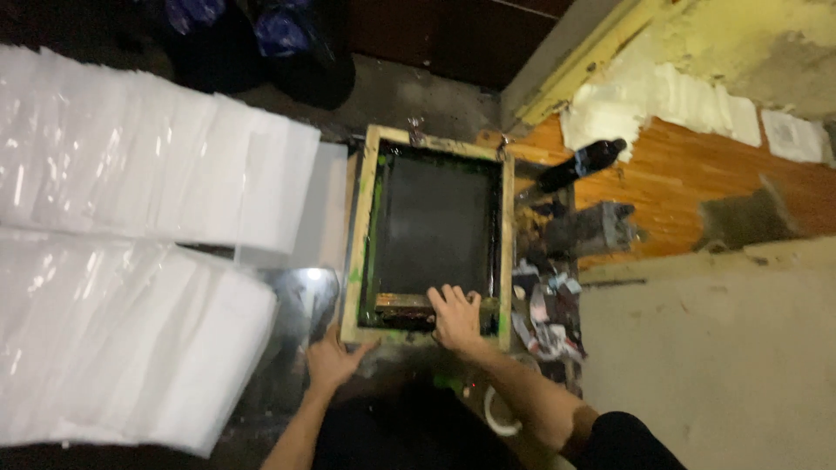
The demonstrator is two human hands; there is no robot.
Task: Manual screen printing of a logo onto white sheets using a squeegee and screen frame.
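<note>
At the frame's lower centre, the left hand [329, 359] lies open on the screen frame [360, 252] corner, while the right hand [455, 318] grips the squeegee [402, 302].

Two broad spreads of overlapping white sheets [131, 261] fill the left side. To the right, a dark bottle [579, 165] lies on an orange wooden board [697, 183], with a grey block [592, 228] just below it and crumpled scraps [544, 309] nearby.
</note>
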